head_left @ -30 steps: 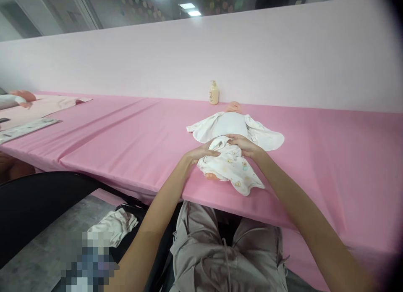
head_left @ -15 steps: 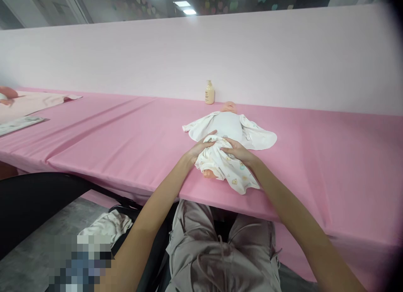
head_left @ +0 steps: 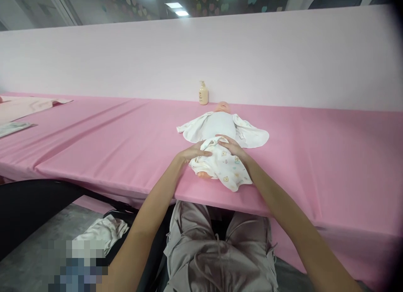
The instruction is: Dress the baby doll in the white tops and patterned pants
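A baby doll [head_left: 223, 107] lies on its back on the pink table, head toward the wall. Its upper body is in a white baby top [head_left: 254, 134], with the sleeves spread to both sides. White printed baby pants [head_left: 226, 168] lie bunched over the doll's lower body, and a bare foot [head_left: 204, 174] pokes out on the left. My left hand [head_left: 195, 151] grips the left edge of the pants, thumb on top of the cloth. At their upper edge my right hand [head_left: 232, 146] is closed on the fabric. Folds hide the doll's legs.
A cream pump bottle [head_left: 203, 93] stands behind the doll by the white wall [head_left: 126, 61]. Pale cloths [head_left: 28, 106] lie at the table's far left. A black chair [head_left: 37, 203] and a crumpled light cloth [head_left: 105, 233] are at the lower left.
The view has shifted slightly right. My left thumb has come down flatter over the cloth, and my right hand has moved to the pants' upper edge. The pants lie a little flatter.
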`<state>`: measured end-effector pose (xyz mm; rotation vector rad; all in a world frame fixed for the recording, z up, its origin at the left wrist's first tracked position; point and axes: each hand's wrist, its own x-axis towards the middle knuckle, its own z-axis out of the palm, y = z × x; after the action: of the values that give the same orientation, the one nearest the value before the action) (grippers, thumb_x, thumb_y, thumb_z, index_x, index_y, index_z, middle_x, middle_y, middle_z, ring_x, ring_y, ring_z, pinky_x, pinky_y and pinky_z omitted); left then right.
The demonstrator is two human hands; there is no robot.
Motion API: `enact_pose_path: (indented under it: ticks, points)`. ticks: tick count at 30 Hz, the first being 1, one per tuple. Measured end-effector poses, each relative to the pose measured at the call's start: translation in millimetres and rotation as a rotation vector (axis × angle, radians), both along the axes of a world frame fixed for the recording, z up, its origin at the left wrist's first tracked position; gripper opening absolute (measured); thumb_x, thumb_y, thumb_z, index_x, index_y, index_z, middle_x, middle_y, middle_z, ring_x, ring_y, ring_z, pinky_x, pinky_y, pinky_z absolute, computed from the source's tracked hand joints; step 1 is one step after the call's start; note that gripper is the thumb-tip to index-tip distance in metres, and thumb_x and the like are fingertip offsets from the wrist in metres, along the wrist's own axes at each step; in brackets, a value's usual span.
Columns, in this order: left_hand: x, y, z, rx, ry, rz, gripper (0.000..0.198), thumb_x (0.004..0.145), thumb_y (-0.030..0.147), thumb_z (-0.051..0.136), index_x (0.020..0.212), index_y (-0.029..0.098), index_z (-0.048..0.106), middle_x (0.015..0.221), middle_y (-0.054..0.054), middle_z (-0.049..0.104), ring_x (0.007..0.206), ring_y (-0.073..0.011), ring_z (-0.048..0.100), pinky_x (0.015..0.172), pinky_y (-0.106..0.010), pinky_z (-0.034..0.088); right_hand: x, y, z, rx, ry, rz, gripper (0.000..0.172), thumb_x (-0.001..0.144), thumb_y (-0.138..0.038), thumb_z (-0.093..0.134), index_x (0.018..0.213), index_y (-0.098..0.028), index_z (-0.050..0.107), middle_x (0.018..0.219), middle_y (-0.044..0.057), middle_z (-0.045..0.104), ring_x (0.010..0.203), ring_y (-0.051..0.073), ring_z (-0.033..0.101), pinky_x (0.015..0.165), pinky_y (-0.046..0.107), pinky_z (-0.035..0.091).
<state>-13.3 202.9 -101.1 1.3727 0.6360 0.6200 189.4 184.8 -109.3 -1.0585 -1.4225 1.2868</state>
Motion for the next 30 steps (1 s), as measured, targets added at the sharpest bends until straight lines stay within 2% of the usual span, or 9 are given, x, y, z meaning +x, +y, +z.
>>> enact_pose_path:
  ticks: [4,7,11,15,19,24,27,30]
  points:
    - [7.4,-1.9,-3.0,-0.052,-0.216,0.131,0.054,0.07,0.017,0.071,0.122,0.014,0.056,0.106,-0.013,0.068,0.094,-0.0259,0.066,0.087,-0.039,0.051,-4.6,-13.0,11.2,0.109,-0.06,0.156,0.061,0.071,-0.039,0.072,0.127,-0.03,0.051,0.129,0.001,0.055,0.116,0.02,0.052,0.096,0.032,0.044]
    - [12.9,-0.4,-5.2,-0.14,-0.316,0.193,0.06,0.071,0.015,0.067,0.129,0.019,0.05,0.106,-0.009,0.068,0.093,-0.0235,0.067,0.088,-0.039,0.051,-5.7,-13.5,11.4,0.048,-0.047,0.248,0.07,0.064,-0.034,0.079,0.128,-0.027,0.051,0.126,0.004,0.057,0.113,0.022,0.055,0.093,0.035,0.047]
    - [15.6,3.5,-9.1,-0.192,-0.374,0.184,0.059,0.074,0.015,0.065,0.131,0.021,0.048,0.11,-0.008,0.066,0.098,-0.0227,0.065,0.094,-0.038,0.048,-2.2,-9.4,2.7,-0.083,0.136,0.17,0.064,0.068,-0.035,0.075,0.126,-0.026,0.051,0.118,0.005,0.062,0.105,0.022,0.06,0.085,0.033,0.051]
    - [17.7,3.7,-13.3,-0.183,-0.368,0.156,0.048,0.077,0.02,0.065,0.123,0.017,0.054,0.108,-0.01,0.067,0.099,-0.0234,0.065,0.093,-0.037,0.048,-0.1,-5.1,-4.4,-0.111,0.236,0.125,0.054,0.072,-0.035,0.071,0.122,-0.026,0.054,0.11,0.004,0.066,0.095,0.021,0.063,0.079,0.032,0.052]
    - [16.2,0.5,-10.5,-0.102,-0.234,0.106,0.049,0.077,0.026,0.068,0.122,0.016,0.054,0.111,-0.013,0.066,0.1,-0.0252,0.064,0.088,-0.037,0.05,0.8,4.8,-14.4,-0.092,0.238,0.016,0.05,0.07,-0.035,0.071,0.117,-0.027,0.057,0.105,0.002,0.068,0.088,0.02,0.065,0.074,0.031,0.053]
    - [11.7,-1.7,-1.6,-0.046,-0.046,0.031,0.06,0.067,0.02,0.075,0.123,0.018,0.053,0.112,-0.012,0.066,0.098,-0.0259,0.064,0.084,-0.036,0.051,2.1,14.1,-25.5,-0.095,0.269,-0.034,0.053,0.068,-0.039,0.073,0.117,-0.027,0.057,0.1,0.002,0.068,0.081,0.018,0.066,0.071,0.03,0.053]
    - [13.2,-2.0,-2.6,-0.086,-0.104,0.046,0.06,0.065,0.014,0.075,0.121,0.015,0.054,0.107,-0.012,0.068,0.092,-0.026,0.067,0.08,-0.035,0.052,-1.2,11.0,-23.1,-0.087,0.297,-0.052,0.049,0.068,-0.037,0.074,0.114,-0.026,0.059,0.098,0.002,0.069,0.082,0.018,0.065,0.072,0.029,0.053]
    - [17.5,-1.9,-7.8,-0.179,-0.249,0.072,0.058,0.068,0.012,0.07,0.123,0.015,0.053,0.104,-0.012,0.069,0.09,-0.0251,0.068,0.083,-0.036,0.052,-5.7,3.4,-14.9,-0.054,0.358,-0.007,0.041,0.07,-0.035,0.073,0.108,-0.023,0.063,0.101,0.003,0.069,0.088,0.018,0.064,0.077,0.029,0.052]
